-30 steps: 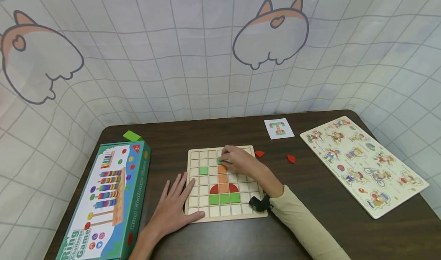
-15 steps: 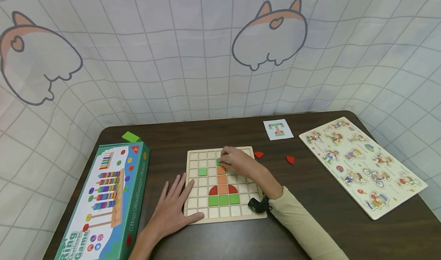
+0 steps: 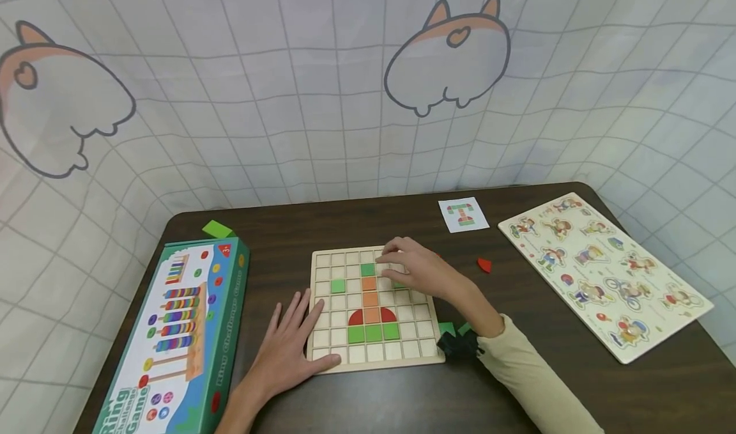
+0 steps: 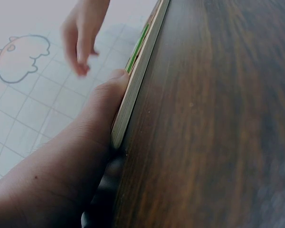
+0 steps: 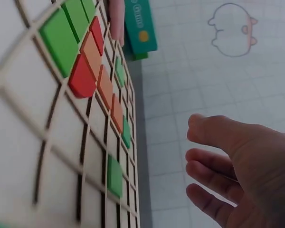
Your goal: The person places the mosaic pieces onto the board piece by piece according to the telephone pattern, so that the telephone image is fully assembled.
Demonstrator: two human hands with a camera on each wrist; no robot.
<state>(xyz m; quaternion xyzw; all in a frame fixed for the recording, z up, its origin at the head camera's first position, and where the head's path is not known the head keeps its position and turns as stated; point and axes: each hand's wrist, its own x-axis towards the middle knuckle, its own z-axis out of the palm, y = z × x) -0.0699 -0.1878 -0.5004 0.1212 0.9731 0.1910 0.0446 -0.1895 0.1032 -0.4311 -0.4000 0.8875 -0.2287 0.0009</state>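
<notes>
A wooden grid board (image 3: 402, 360) lies on the table with coloured tiles set in its cells. An orange column (image 3: 370, 300) stands between two rounded red tiles (image 3: 389, 314), above a green row (image 3: 373, 333). Higher up sit a green tile (image 3: 338, 286) and another green tile (image 3: 367, 270); a third green tile (image 5: 115, 176) is partly covered by my right hand in the head view. My right hand (image 3: 422, 271) hovers above the board's upper right, fingers loosely bent and holding nothing. My left hand (image 3: 287, 354) rests with spread fingers at the board's left edge, thumb on its rim.
A pattern card (image 3: 463, 215) lies behind the board. To the right are a red piece (image 3: 485, 265) and a picture puzzle board (image 3: 604, 274). Green pieces (image 3: 446, 328) show beside my right wrist. A ring game box (image 3: 178, 332) and green block (image 3: 218, 229) are at left.
My right hand has lifted off the upper green tile and moved right, its fingers parting. That tile now shows fully in its cell. The left hand has stayed put.
</notes>
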